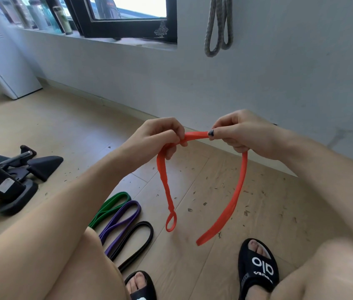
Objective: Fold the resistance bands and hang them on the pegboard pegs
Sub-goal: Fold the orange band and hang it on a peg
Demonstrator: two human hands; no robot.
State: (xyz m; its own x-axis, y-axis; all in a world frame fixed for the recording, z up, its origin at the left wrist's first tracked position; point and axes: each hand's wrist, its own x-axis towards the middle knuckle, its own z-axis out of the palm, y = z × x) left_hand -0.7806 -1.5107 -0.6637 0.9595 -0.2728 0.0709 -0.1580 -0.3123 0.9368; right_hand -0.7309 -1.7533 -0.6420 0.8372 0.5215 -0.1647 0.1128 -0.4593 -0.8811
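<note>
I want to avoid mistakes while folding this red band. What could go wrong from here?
1. Both hands, left and right, pinch only a short top stretch of the red band; the two long ends dangle unevenly, so the fold may come out lopsided.
2. The left end looks twisted into a small loop, which could stay as a kink.
3. The dangling ends hang near the slippers and may catch there.

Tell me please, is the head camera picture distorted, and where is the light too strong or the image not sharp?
Head view: wide-angle bending curves the skirting line and stretches the forearms and knees at the edges; the window pane is blown out white; the bottles on the sill look soft; the orange band, pinched by the left hand and the right hand, is reasonably sharp.
</note>
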